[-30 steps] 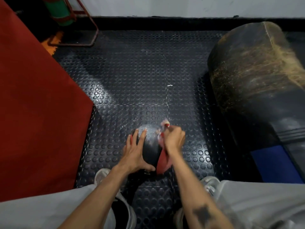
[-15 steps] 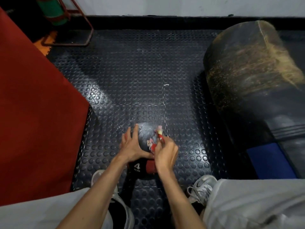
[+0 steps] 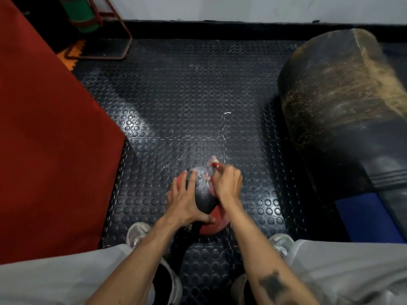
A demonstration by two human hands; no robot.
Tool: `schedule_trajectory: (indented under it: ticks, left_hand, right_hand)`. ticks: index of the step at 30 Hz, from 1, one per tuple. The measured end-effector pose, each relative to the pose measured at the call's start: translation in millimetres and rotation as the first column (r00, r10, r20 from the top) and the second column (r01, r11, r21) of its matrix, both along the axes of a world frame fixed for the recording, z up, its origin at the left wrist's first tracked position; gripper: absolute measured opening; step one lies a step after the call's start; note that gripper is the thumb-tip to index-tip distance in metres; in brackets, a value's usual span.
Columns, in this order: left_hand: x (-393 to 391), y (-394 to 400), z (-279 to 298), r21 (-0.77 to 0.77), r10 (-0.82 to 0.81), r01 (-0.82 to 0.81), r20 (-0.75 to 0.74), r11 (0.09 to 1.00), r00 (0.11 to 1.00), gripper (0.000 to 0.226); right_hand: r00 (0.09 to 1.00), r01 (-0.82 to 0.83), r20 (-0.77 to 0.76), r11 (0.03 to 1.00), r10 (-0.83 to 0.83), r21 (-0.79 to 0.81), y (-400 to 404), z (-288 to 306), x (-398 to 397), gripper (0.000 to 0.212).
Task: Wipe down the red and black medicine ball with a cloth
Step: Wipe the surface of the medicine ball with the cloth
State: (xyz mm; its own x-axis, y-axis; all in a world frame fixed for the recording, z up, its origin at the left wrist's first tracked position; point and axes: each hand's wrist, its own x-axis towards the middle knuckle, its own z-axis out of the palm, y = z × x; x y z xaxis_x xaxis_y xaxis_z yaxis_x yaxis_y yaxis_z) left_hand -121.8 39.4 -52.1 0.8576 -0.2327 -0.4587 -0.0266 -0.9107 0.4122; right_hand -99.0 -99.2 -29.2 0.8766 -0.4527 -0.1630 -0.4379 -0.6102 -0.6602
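Nearest me, grey trouser legs and pale shoes (image 3: 137, 233) frame the studded black floor (image 3: 182, 102). Between the feet sits the red and black medicine ball (image 3: 203, 200). My left hand (image 3: 184, 202) lies spread flat against its left side, fingers open. My right hand (image 3: 228, 187) is closed around a bunched cloth (image 3: 212, 167), pressing it on the ball's upper right. Beyond lie a red mat (image 3: 50, 139) on the left and a worn black punching bag (image 3: 343, 111) on the right.
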Motion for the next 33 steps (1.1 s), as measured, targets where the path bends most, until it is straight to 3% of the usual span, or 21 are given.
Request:
schedule_trajectory:
  ticks: [3,6,8,10,12,16,17,19,21,24,27,30,33]
  left_hand:
    - [1,-4,-2,0.002,0.031,-0.031,0.001,1.0,1.0,0.158]
    - [5,3,-6,-0.02,-0.006,0.007,0.014,1.0,1.0,0.154]
    - [1,3,-5,-0.018,-0.016,0.017,0.006,1.0,1.0,0.157]
    - [-2,-5,-2,0.003,-0.017,0.017,-0.006,1.0,1.0,0.16]
    - [2,-14,0,0.009,0.004,-0.004,-0.006,1.0,1.0,0.157]
    - [19,-9,-2,-0.066,-0.024,0.029,0.079,0.997,0.997,0.103]
    - [20,-6,-1,-0.073,-0.048,0.055,0.086,0.996,0.995,0.106]
    - [13,-5,1,-0.07,-0.068,0.072,0.053,0.995,0.996,0.141]
    - [8,-10,-1,-0.041,-0.034,0.034,0.02,0.999,0.999,0.16]
    - [10,-15,-5,-0.039,-0.009,0.01,0.04,0.999,0.999,0.152]
    - [14,-7,-10,-0.047,-0.074,0.08,0.112,0.996,0.991,0.131]
    - [3,-12,-4,-0.026,-0.096,0.098,0.047,0.995,0.994,0.159]
    - [-1,-24,-1,0.025,-0.09,0.089,0.05,0.996,0.995,0.165]
  right_hand:
    - [0.997,0.072,-0.008,0.997,-0.072,-0.031,8,2,-4,0.029]
    - [0.991,-0.028,0.128,0.998,0.036,-0.061,34,12,-58,0.022]
    - [0.994,-0.046,0.096,0.997,0.051,-0.055,26,7,-41,0.024]
    - [1.0,0.018,-0.008,0.999,-0.019,-0.051,13,3,2,0.04]
    - [0.996,0.066,-0.049,0.996,-0.069,-0.054,9,4,19,0.035]
    - [0.996,-0.007,0.088,0.994,0.017,-0.111,37,17,-49,0.023]
    - [0.994,-0.053,0.092,0.991,0.065,-0.123,37,16,-52,0.023]
    - [0.995,-0.068,0.062,0.991,0.075,-0.116,28,13,-22,0.028]
    - [0.998,-0.042,-0.056,0.992,0.035,-0.12,17,14,17,0.032]
    - [0.998,-0.065,-0.01,0.99,0.064,-0.125,18,13,3,0.04]
    - [0.978,-0.172,0.096,0.975,0.186,-0.14,25,13,-56,0.025]
    - [0.983,-0.183,-0.025,0.962,0.181,-0.205,2,-1,-12,0.022]
    - [0.991,-0.107,-0.099,0.986,0.094,-0.13,-12,2,15,0.031]
